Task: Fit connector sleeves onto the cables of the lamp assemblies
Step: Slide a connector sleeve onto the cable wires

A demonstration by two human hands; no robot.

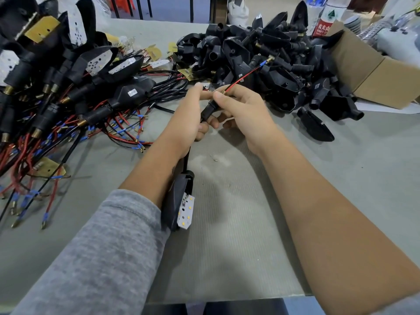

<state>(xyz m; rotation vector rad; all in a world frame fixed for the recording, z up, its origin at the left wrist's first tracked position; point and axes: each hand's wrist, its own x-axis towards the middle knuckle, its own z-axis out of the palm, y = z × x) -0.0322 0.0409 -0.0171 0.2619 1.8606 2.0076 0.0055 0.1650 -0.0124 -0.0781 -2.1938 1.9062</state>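
Both hands grip: our right hand (238, 110) pinches the black connector sleeve (209, 110) at frame centre; our left hand (188, 119) holds the cable (244, 78), running upper right.

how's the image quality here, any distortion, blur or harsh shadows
Head view: wide-angle bending stretches the forearms and curves the table edge; soft, even light, faint shadow under the hands; left hand and right hand sharp, background clutter slightly soft.
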